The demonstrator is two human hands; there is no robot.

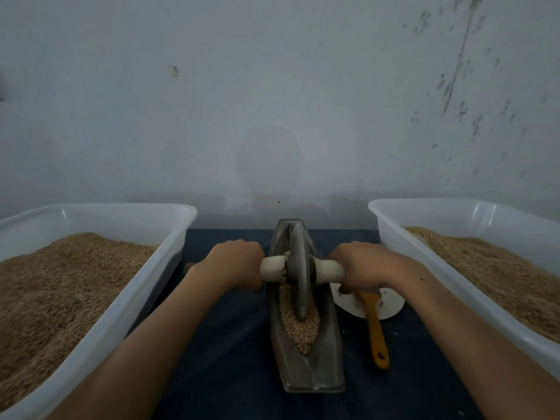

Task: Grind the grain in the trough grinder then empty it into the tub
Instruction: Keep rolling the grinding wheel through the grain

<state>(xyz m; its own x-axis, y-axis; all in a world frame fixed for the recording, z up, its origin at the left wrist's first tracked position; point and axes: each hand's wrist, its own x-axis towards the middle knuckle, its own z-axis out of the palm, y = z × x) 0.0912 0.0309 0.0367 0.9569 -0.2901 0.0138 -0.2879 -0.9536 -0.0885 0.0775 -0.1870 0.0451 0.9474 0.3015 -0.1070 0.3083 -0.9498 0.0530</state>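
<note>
A dark metal boat-shaped trough grinder lies lengthwise on the dark blue cloth between two tubs. Its grey grinding wheel stands upright in the groove, around the middle of the trough. Pale grain fills the near half of the groove. A white axle handle runs through the wheel. My left hand grips the left end of the handle. My right hand grips the right end.
A white plastic tub full of brown grain stands at the left. A second white tub holding grain stands at the right. A white dish with an orange-handled brush lies beside the trough. A pale wall rises close behind.
</note>
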